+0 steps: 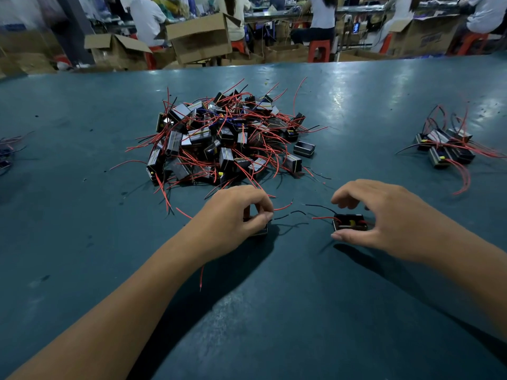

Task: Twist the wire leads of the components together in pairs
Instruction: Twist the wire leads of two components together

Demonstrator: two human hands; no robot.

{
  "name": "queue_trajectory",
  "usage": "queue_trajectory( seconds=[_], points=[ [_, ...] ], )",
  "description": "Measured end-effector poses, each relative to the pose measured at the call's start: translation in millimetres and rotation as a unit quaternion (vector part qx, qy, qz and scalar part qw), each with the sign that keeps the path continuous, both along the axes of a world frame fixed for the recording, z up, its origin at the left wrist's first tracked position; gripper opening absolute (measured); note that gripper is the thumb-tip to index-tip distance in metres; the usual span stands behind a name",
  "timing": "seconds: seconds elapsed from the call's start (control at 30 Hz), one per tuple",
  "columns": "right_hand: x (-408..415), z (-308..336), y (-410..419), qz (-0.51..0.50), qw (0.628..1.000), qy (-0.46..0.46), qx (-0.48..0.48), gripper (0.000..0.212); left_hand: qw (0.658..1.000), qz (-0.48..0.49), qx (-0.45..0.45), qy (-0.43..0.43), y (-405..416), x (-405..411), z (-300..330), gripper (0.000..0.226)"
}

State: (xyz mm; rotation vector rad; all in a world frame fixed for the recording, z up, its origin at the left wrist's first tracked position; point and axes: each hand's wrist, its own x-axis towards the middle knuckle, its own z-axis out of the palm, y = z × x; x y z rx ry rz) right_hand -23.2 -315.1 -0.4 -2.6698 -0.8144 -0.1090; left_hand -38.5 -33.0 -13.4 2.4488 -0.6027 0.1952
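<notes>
While your left hand (236, 212) grips one small black box component (259, 232) and your right hand (384, 215) hovers open-fingered over another (349, 222), bring their red and black leads (321, 218) together.

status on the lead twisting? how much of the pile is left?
Done: a small cluster of components sits far right; whether its leads are twisted can't be seen. In hand: left hand grips one component, right hand arches over another component, their leads apart. Left: the big pile mid-table, most of the job.
</notes>
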Motion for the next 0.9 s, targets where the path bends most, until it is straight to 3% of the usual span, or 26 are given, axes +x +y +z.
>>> queue_trajectory(
  seconds=[0.9],
  points=[
    [5, 3, -10, 0.028, 0.997, 0.04, 0.056, 0.051, 0.999, 0.022, 0.015, 0.024, 2, -3, 4, 0.016]
  ],
)
